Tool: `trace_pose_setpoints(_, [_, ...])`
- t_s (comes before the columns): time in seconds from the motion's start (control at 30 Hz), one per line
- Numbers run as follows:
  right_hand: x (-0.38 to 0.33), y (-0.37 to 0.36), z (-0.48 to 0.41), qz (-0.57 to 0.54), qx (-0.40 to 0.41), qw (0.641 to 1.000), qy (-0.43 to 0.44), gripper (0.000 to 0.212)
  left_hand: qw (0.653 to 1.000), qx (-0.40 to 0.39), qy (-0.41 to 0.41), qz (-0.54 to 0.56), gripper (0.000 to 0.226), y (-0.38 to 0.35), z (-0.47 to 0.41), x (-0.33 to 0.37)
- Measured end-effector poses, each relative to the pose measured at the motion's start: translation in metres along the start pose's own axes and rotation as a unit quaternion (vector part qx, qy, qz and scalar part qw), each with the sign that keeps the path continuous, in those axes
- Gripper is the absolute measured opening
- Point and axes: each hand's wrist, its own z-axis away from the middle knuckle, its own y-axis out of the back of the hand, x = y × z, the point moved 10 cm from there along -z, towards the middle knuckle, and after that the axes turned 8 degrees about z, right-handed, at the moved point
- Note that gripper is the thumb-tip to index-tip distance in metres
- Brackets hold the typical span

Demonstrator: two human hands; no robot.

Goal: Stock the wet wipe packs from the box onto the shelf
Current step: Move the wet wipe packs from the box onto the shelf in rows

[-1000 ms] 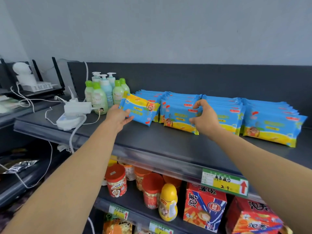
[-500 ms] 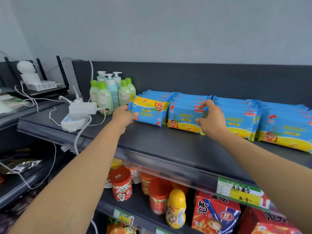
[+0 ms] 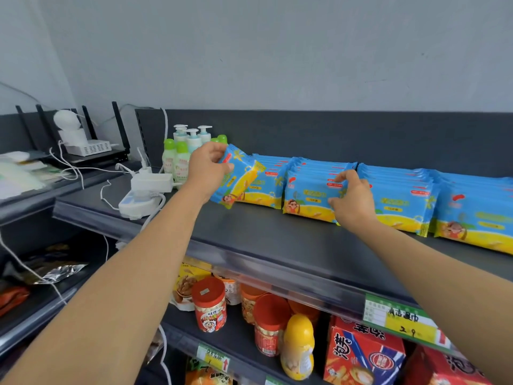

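The wet wipe packs (image 3: 402, 198) are flat, glossy plastic pouches, blue above and yellow below, with crimped ends and a cartoon child printed on the front. They stand in leaning rows along the back of a matte dark grey metal shelf (image 3: 277, 243).

The left hand (image 3: 208, 170) reaches forward on a straight arm, its fingers curled round the upper left end of one tilted pack (image 3: 238, 180). This pack is skewed with its lower corner down by the shelf, in front of the leftmost row. Whether that corner touches the shelf is unclear. The right hand (image 3: 351, 202) pinches the right end of the front pack (image 3: 308, 198) of the second row, with the fingers over its top edge and the thumb on its face.

Just left of the packs stands a cluster of pump bottles (image 3: 180, 159) with green and white tops, partly hidden behind the left hand. Further left lie a white power strip (image 3: 144, 195) with trailing cables and a router (image 3: 91, 150). On the tier below are red-lidded jars (image 3: 209, 304), a yellow bottle (image 3: 298, 345) and red snack boxes (image 3: 361, 354). A green price tag (image 3: 399, 320) is clipped to the shelf's front rail.
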Motion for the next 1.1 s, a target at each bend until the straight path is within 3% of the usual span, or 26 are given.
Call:
trace_pose_setpoints(0.1, [0.001,-0.001,0.0,0.004,-0.002,1.0,-0.003,0.04,0.99,-0.066,-0.054,-0.109,0.032,-0.026,-0.002,0.012])
trace_pose_setpoints(0.23, [-0.004,-0.005,0.0,0.013,-0.001,1.0,0.012,0.04,0.946,-0.18,-0.076,-0.259,0.03,-0.07,-0.001,0.0])
trace_pose_setpoints(0.33, [-0.008,-0.005,0.001,0.037,0.009,0.999,0.02,0.039,0.928,-0.223,-0.077,-0.29,0.031,-0.09,0.0,-0.012])
trace_pose_setpoints(0.7, [-0.01,-0.009,0.0,0.073,0.04,0.996,0.019,0.039,0.923,-0.217,-0.128,-0.291,0.04,-0.1,-0.003,-0.021])
trace_pose_setpoints(0.97, [-0.011,0.0,0.015,0.097,0.04,0.994,0.02,0.056,0.911,-0.17,-0.147,-0.346,0.053,-0.093,0.013,-0.018])
trace_pose_setpoints(1.1, [-0.018,0.016,0.028,0.099,0.064,0.992,0.047,0.053,0.912,-0.15,-0.17,-0.342,0.041,-0.093,0.035,-0.004])
